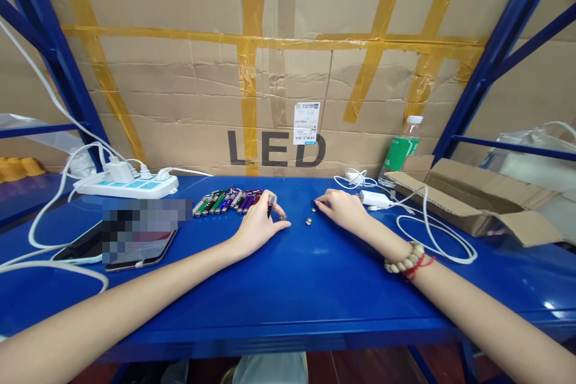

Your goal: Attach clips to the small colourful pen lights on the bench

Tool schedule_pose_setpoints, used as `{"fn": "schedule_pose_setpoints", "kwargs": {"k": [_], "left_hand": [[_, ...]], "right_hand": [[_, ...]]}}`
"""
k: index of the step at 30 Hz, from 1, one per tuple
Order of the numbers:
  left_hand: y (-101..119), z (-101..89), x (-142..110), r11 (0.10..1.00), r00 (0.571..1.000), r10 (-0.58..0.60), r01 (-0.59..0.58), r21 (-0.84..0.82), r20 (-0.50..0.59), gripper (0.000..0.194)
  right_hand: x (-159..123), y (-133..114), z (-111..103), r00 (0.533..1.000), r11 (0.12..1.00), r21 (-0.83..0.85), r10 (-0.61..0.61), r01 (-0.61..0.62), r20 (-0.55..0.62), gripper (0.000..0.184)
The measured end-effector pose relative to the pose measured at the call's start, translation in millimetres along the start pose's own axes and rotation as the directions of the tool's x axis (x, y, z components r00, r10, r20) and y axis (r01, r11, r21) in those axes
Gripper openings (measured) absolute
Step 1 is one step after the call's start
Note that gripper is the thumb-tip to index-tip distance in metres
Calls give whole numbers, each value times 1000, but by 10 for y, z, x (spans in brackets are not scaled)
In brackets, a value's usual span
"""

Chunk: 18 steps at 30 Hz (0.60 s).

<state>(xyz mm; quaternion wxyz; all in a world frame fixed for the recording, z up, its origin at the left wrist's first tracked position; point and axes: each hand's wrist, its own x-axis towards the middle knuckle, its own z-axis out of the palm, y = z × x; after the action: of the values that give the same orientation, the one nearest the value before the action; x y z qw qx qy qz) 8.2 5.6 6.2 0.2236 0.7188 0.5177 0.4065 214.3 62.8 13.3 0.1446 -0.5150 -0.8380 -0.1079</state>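
Note:
My left hand (258, 223) rests on the blue shelf top (288, 288), fingers closed round a small dark pen-shaped torch (270, 204) held upright. A row of several coloured pen torches (227, 200) lies just left of it. My right hand (342, 209) lies to the right, its fingertips pinched on a tiny item I cannot make out. Two small silver button cells (310, 218) and a small metal cap (283, 216) lie on the blue surface between the hands. A bead bracelet and red string circle my right wrist.
A white power strip (128, 185) with plugs sits at the back left, phones (135, 246) in front of it. White charger and cables (420, 225), a green bottle (402, 149) and an open cardboard box (472, 201) stand on the right. A taped cardboard wall closes the back.

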Motion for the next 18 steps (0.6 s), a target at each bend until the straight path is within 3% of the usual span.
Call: {"fn": "schedule_pose_setpoints", "kwargs": {"k": [2,8,13,18], "left_hand": [[1,-3,5,1000,1000,1,-1,-21,19,38],[-3,-2,7,995,1000,-19,21,-94,22,35],[-61,16,13,987,999,22,-16,-160,35,33],[-54,-2,1,992,999,41,-38,-118,25,29]], "right_hand": [[-5,17,25,1000,1000,-2,-12,12,11,25],[18,30,45,991,993,97,-59,71,-122,21],[30,6,63,995,987,134,-77,84,-59,18],[32,8,80,999,977,207,-48,50,-18,15]]}}
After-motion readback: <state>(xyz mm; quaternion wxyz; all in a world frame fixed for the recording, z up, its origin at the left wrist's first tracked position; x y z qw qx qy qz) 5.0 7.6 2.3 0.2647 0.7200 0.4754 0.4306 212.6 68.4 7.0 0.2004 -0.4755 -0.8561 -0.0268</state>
